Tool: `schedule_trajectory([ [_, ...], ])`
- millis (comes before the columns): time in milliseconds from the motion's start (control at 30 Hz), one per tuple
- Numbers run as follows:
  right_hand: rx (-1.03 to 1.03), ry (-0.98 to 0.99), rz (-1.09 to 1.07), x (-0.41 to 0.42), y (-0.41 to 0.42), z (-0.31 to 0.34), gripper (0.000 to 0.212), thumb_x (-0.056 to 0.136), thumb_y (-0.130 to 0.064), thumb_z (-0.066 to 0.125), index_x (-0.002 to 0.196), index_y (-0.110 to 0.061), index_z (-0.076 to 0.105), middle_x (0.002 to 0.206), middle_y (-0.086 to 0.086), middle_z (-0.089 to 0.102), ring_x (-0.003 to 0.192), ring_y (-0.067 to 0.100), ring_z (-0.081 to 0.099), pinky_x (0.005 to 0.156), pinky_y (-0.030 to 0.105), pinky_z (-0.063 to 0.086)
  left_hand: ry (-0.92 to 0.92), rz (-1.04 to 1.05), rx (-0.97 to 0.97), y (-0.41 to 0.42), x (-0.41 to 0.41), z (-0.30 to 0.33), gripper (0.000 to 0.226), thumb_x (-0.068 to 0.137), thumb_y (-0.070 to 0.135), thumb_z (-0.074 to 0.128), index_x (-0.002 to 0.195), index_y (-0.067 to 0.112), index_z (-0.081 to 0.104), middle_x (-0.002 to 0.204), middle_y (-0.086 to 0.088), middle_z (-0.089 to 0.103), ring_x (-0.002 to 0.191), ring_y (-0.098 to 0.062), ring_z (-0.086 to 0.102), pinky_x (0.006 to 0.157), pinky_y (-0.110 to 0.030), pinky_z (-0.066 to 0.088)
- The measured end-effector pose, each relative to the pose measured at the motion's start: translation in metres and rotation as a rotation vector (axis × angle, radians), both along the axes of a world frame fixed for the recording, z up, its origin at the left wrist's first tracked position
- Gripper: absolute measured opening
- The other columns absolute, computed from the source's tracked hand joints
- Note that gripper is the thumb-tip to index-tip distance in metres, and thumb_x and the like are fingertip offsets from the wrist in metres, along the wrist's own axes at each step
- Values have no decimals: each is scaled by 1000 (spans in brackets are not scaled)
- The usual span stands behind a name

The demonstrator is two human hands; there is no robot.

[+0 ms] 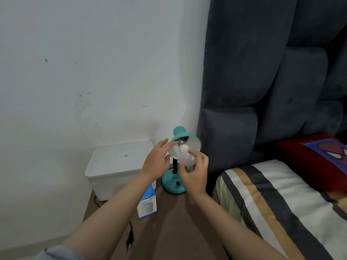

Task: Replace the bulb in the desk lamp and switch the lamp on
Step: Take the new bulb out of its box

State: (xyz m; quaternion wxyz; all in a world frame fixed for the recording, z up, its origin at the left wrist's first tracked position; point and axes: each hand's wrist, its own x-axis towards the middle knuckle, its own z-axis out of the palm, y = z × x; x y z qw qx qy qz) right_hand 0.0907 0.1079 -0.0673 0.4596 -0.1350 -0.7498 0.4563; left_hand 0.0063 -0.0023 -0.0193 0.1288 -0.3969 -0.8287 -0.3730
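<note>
Desk lamp [175, 177] on the desk [169, 222], shade [189, 145] tilted toward the viewer. Left hand [156, 162], fingers loosely spread, steadies the shade rim; right hand [195, 171] grips the bulb [185, 156] by its globe. The bulb's long axis runs diagonally, threaded base up-left at the socket mouth, globe down-right. Advice: keep that axis in line with the socket, turn gently, brace the shade

Bin [116, 166] left of lamp [173, 182]; box [147, 205] before.
</note>
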Motion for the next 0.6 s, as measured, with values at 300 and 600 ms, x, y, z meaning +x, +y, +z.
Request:
schedule_trajectory([
  [300,-127,-97,78,37,-44,-67,47,72,-33,71,113,-27,50,112,-7,50,100,14,58,79,40,56,-192,272,-79,-62,34,-76,48,81,26,64,125,16,49,121,-9,50,112,-26,47,88,-36,44],
  [600,-156,-476,83,27,-59,-104,42,74,-35,69,112,-31,53,109,-3,62,94,15,59,80,37,53,-398,562,-116,-87,34,-118,53,85,38,60,133,18,46,119,-18,47,109,-34,47,87,-41,45],
])
